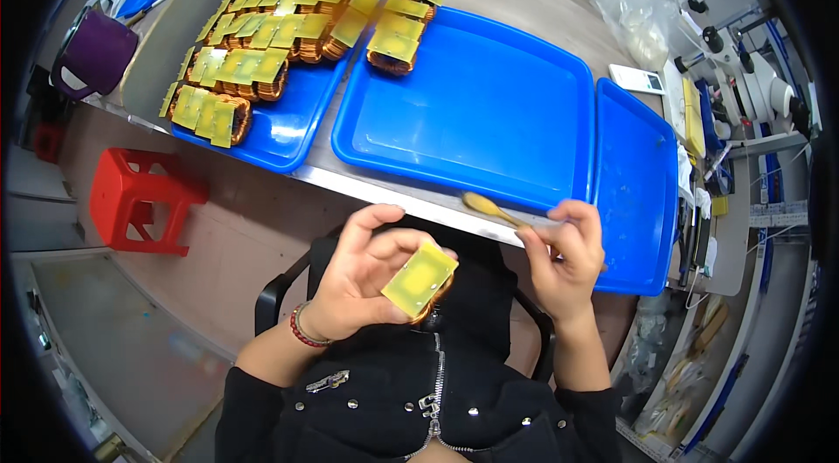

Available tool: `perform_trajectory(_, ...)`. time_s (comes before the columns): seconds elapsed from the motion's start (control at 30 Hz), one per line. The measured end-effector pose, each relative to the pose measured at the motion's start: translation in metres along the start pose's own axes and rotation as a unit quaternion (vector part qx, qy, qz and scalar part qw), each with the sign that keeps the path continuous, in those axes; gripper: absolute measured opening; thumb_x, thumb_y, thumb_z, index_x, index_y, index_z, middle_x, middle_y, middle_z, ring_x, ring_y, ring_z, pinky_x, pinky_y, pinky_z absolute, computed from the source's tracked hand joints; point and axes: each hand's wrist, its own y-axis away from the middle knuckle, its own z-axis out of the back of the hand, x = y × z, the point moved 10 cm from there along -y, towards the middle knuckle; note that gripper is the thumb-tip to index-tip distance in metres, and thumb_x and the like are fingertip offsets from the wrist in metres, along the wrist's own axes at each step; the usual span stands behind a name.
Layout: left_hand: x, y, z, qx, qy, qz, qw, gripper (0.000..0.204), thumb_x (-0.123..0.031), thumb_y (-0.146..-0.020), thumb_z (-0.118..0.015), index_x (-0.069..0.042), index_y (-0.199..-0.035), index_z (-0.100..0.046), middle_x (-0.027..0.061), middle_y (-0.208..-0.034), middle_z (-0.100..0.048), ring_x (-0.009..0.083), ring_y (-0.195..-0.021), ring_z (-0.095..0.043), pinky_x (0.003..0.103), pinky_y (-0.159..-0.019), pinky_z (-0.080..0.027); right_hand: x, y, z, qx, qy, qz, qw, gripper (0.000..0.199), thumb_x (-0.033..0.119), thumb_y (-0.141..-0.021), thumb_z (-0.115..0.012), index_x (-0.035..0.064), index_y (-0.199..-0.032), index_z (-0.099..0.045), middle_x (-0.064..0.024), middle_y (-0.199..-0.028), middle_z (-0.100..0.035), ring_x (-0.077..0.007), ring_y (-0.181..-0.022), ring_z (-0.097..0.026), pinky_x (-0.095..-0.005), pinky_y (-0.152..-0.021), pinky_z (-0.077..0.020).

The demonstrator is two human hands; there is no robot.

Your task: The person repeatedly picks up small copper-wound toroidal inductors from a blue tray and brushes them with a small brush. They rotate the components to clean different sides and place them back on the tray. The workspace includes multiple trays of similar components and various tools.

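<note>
Yellow-taped copper coil (pixel 420 280), blue trays (pixel 476 104), red stool (pixel 140 199), purple cup (pixel 94 54)

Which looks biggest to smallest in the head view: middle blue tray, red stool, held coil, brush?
1. Middle blue tray, clearly largest.
2. Red stool; it sits farther off on the floor, so true size is unsure.
3. Held coil in the left hand.
4. Brush in the right hand; partly hidden, so close to the coil.

Three blue plastic trays (pixel 489 104) lie on the bench. Roughly thirty yellow-taped copper coils (pixel 262 34) are stacked there; an exact count is impossible. One more coil (pixel 419 281), one brush (pixel 489 207), one red stool (pixel 140 199).
</note>
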Motion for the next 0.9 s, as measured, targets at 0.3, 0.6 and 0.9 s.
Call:
perform_trajectory(0.3,0.052,-0.015,-0.038,0.024,0.218,0.128,0.967,0.076,-0.021,-0.088,-0.054,-0.014,-0.14,0.001,0.0214,-0.13,-0.038,0.0288,-0.121,-0.041,0.039,-0.101,-0.032,0.015,0.045,-0.044,0.104,-0.406,-0.049,0.906,0.079,0.014,-0.056,-0.084,-0.0012,-0.121,-0.041,-0.018,-0.122,-0.043,-0.0183,-0.09,-0.055,-0.0231,-0.072,-0.0452)
perform_trajectory(0.6,0.034,-0.025,-0.041,0.012,-0.163,-0.006,0.986,0.038,-0.018,-0.095,-0.039,-0.002,-0.128,-0.027,0.0133,-0.115,-0.049,0.0155,-0.106,-0.048,0.028,-0.09,-0.038,0.009,0.038,-0.016,0.018,-0.431,0.029,0.902,0.066,0.0,-0.062,-0.079,0.0059,-0.117,-0.044,-0.0235,-0.123,-0.043,-0.0238,-0.095,-0.059,-0.0258,-0.071,-0.0512)
perform_trajectory(0.9,0.047,-0.033,-0.048,-0.008,-0.104,0.118,0.988,0.07,-0.01,-0.079,-0.066,-0.002,-0.134,-0.023,0.01,-0.122,-0.039,0.0186,-0.114,-0.042,0.033,-0.096,-0.035,0.018,0.042,-0.01,0.006,-0.303,0.113,0.946,0.06,0.007,-0.067,-0.075,0.0085,-0.12,-0.047,-0.0178,-0.117,-0.044,-0.0119,-0.06,-0.05,-0.0199,-0.052,-0.042)
